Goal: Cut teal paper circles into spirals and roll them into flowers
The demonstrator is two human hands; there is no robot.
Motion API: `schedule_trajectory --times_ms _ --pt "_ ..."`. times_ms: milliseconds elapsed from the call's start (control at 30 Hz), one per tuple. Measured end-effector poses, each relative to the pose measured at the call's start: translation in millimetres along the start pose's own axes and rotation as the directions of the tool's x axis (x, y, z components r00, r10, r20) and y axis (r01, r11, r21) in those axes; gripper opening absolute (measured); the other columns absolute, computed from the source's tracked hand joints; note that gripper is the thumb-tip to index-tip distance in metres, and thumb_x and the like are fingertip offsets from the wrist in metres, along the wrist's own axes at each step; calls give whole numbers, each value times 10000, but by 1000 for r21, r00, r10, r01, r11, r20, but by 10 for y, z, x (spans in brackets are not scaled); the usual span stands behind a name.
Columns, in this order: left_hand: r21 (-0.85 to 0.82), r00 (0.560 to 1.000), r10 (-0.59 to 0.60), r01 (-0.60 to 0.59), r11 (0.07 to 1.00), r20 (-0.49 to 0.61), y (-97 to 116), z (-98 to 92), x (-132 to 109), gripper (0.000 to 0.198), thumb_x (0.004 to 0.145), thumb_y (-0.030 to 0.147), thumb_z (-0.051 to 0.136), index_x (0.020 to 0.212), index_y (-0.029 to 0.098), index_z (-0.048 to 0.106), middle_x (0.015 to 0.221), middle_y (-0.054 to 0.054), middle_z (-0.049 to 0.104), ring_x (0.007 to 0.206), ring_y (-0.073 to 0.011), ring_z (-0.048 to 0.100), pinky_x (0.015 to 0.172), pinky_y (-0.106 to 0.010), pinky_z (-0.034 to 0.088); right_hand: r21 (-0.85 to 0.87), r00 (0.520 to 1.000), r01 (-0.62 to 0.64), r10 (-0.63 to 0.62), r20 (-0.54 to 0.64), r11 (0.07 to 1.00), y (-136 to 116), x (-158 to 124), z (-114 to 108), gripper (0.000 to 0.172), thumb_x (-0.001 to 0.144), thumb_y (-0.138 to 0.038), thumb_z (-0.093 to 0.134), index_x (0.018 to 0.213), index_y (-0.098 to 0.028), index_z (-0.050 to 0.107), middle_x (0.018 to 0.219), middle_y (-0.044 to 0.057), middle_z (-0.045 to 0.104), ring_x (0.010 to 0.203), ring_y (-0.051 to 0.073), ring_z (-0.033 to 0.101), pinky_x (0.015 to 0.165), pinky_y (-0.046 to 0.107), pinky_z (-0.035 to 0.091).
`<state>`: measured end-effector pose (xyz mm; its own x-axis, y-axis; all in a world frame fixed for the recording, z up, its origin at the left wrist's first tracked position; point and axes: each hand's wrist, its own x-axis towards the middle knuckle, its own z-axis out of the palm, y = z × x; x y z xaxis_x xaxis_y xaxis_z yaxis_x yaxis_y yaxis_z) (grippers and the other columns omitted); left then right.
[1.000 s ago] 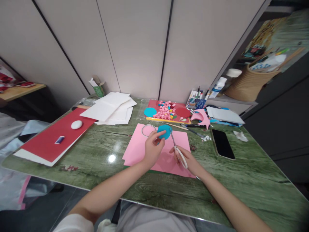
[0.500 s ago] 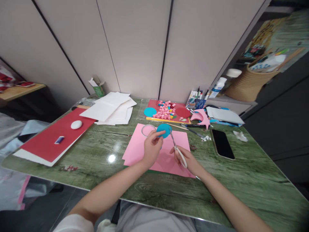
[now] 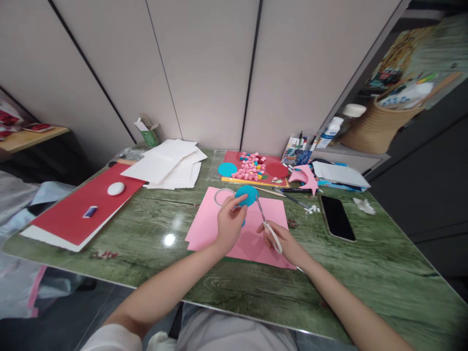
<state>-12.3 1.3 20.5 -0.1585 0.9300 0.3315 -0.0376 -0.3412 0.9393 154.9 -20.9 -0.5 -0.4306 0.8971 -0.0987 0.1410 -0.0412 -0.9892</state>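
My left hand (image 3: 228, 225) pinches a teal paper disc (image 3: 248, 194) and holds it up over a pink sheet (image 3: 219, 229) lying on the green table (image 3: 146, 229). My right hand (image 3: 283, 241) grips white-handled scissors (image 3: 268, 225), whose blades reach the disc's right edge. A clear ring-shaped lid (image 3: 222, 196) rests on the pink sheet just left of the disc.
A red board (image 3: 73, 209) with a white oval object (image 3: 116, 188) lies at left, white sheets (image 3: 168, 168) behind it. At the back sits a tray of pink paper pieces (image 3: 252, 168), pens (image 3: 300, 146) and pink scraps (image 3: 305, 176). A black phone (image 3: 337, 217) lies at right.
The teal disc has shifted slightly up and left in my left hand, turning against the scissor blades. My right hand has stayed almost in place.
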Motion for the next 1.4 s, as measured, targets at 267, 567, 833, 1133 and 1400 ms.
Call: schedule_trajectory --times_ms 267,567,833,1133,1400 --pt "18 999 17 -18 1000 34 19 -7 -1 250 754 192 537 985 185 634 903 -57 548 833 -141 525 691 -240 433 -32 1000 11 -11 -9 999 -4 -4 -6 357 840 -492 419 922 -161 525 558 -44 412 498 97 402 494 231 340" --pt "2 999 3 -3 1000 38 18 -4 -3 246 748 189 536 971 189 639 907 -60 559 845 -149 532 695 -246 441 -21 1000 -3 3 -9 1000 -4 -1 -4 372 823 -518 429 913 -171 529 551 -46 414 490 100 398 487 230 338" --pt "-2 999 -4 4 1000 35 -4 -16 0 207 777 212 512 922 183 656 913 -63 570 830 -147 544 659 -238 457 -11 1000 7 -7 1 1000 -10 0 -15 345 838 -480 427 922 -160 524 559 -46 417 487 91 393 482 223 328" --pt "-14 1000 -10 10 1000 26 -12 -26 -4 230 795 242 497 960 185 647 920 -65 561 801 -139 551 628 -234 473 -1 1000 7 -7 5 1000 -10 -3 -9 337 839 -474 430 913 -158 522 558 -47 413 481 85 381 474 217 313" --pt "-36 1000 -15 15 999 -8 11 -12 2 247 769 253 547 995 196 628 963 -60 531 870 -144 538 678 -232 478 -8 1000 -5 5 10 1000 -9 -2 -8 326 829 -465 447 902 -159 529 553 -51 410 476 82 383 457 208 307"
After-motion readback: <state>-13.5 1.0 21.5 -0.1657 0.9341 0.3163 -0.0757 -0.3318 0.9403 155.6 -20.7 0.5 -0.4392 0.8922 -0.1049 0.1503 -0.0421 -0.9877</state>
